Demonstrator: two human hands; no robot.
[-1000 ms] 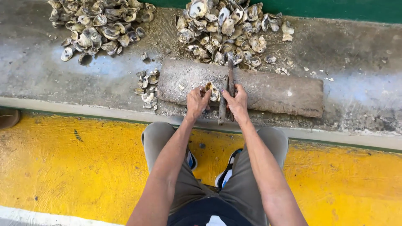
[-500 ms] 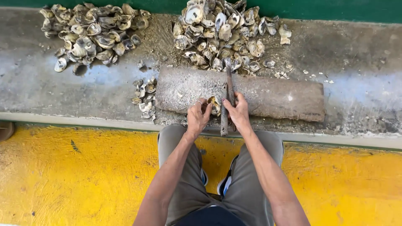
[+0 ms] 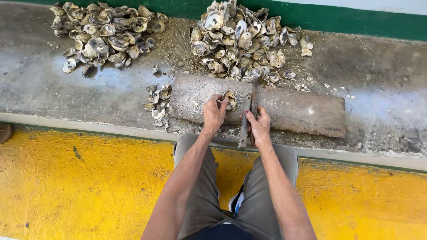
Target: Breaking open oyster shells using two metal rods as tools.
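My left hand [image 3: 214, 113] holds an oyster shell [image 3: 230, 99] against the top of a long worn wooden block [image 3: 302, 113] lying on a concrete ledge. My right hand [image 3: 258, 126] grips a rusty metal bar [image 3: 252, 100] that points away from me across the block, its tip near the shell heap. The two hands sit close together, the shell just left of the bar. My knees in grey trousers show below the ledge.
A large heap of oyster shells [image 3: 242, 38] lies behind the block and another heap [image 3: 104, 33] at the far left. A small cluster of shells [image 3: 158, 102] sits left of the block. The concrete ledge [image 3: 378, 89] meets a yellow painted floor [image 3: 80, 182]; a green wall band [image 3: 356, 22] runs behind.
The hands have stayed on the shell and the bar at the block; the view has shifted slightly, and the bar's handle end has moved a little.
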